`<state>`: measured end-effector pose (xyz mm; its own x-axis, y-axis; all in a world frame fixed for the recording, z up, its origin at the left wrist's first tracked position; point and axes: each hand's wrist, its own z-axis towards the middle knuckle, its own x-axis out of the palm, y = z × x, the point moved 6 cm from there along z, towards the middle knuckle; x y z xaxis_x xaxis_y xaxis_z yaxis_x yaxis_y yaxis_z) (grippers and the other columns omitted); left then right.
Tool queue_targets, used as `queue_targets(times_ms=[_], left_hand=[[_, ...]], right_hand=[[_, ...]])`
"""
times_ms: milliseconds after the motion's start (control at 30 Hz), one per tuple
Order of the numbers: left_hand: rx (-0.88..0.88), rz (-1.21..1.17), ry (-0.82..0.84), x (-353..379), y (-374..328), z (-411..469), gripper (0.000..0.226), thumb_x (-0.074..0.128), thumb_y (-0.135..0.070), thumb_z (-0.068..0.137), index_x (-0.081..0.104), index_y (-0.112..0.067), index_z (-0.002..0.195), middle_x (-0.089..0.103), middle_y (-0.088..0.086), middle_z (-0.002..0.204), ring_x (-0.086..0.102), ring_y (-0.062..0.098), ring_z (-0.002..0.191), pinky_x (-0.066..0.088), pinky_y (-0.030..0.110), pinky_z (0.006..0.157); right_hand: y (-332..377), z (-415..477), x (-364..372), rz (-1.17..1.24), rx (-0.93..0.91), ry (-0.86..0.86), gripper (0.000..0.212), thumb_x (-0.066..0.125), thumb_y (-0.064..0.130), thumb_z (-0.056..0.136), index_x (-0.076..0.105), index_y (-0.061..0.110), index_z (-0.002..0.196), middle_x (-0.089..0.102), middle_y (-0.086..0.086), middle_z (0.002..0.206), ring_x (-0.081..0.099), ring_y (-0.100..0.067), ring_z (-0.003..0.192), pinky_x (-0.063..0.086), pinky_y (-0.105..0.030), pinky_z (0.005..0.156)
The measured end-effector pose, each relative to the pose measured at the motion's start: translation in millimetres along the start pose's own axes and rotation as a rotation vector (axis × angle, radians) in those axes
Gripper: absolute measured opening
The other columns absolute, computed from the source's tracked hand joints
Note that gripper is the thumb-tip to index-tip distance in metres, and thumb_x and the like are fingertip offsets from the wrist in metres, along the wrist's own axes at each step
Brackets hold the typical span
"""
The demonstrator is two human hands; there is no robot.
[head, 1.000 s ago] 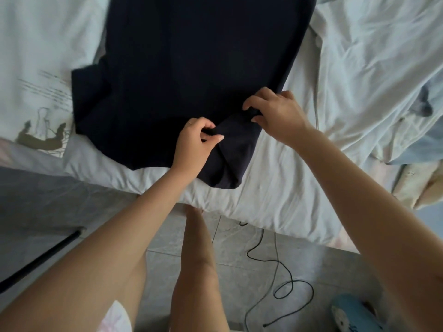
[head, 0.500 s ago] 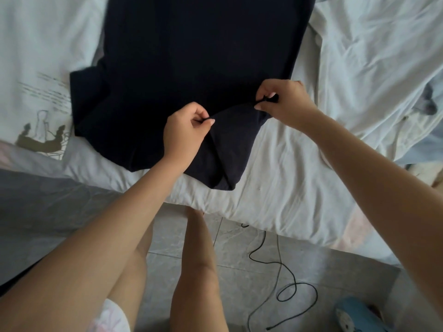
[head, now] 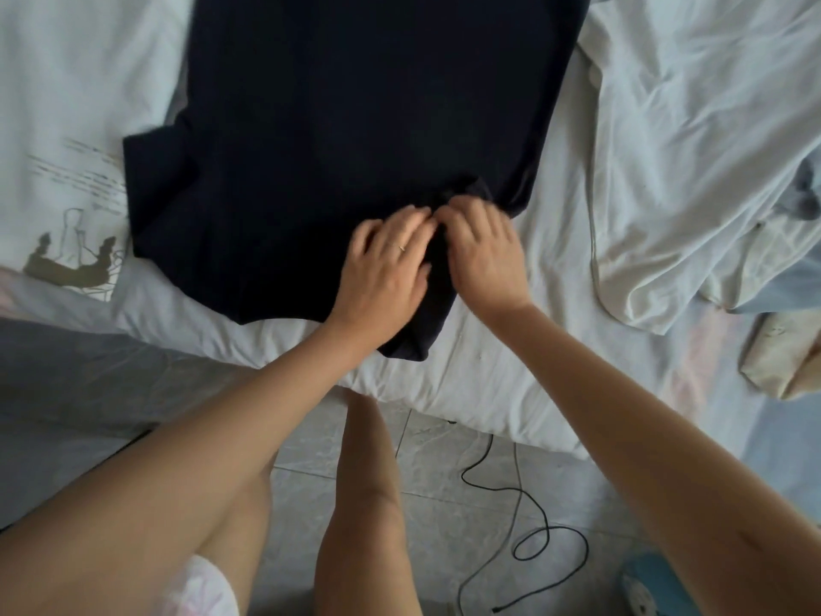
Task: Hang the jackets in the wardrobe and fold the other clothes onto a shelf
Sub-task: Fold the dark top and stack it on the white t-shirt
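A dark navy T-shirt (head: 355, 113) lies spread flat on the white bed sheet (head: 511, 375). Its right sleeve is folded in over the body near the bed's front edge. My left hand (head: 384, 269) lies flat on that folded sleeve with its fingers spread. My right hand (head: 482, 246) rests beside it on the same fold, fingers bent down onto the cloth. The two hands almost touch at the fingertips.
A white printed garment (head: 66, 140) lies left of the shirt. Rumpled pale clothes (head: 693, 140) are heaped on the right, with a cream item (head: 777, 362) near the bed edge. A black cable (head: 528, 522) curls on the tiled floor beside my legs.
Both hands let go of the pinched sleeve edge after folding it in, and now lie side by side on the fold, pressing it down.
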<state>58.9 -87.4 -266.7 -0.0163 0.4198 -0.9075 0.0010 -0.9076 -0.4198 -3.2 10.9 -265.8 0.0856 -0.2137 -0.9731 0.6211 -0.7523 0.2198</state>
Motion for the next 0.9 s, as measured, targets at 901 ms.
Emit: queue_targets(times_ms=[901], left_hand=[[0.004,0.028,0.376,-35.5,80.4,-19.6,0.093,0.061,-0.037,0.085,0.001,-0.008,0.151,-0.006,0.014,0.158,-0.007,0.030,0.146,-0.004,0.052,0.116]], right_hand=[[80.0,-69.8,31.1,0.032,0.473,0.330,0.061,0.028,0.043,0.098,0.008,0.022,0.152,0.009,-0.006,0.160,0.011,-0.026,0.146,0.012,-0.048,0.119]])
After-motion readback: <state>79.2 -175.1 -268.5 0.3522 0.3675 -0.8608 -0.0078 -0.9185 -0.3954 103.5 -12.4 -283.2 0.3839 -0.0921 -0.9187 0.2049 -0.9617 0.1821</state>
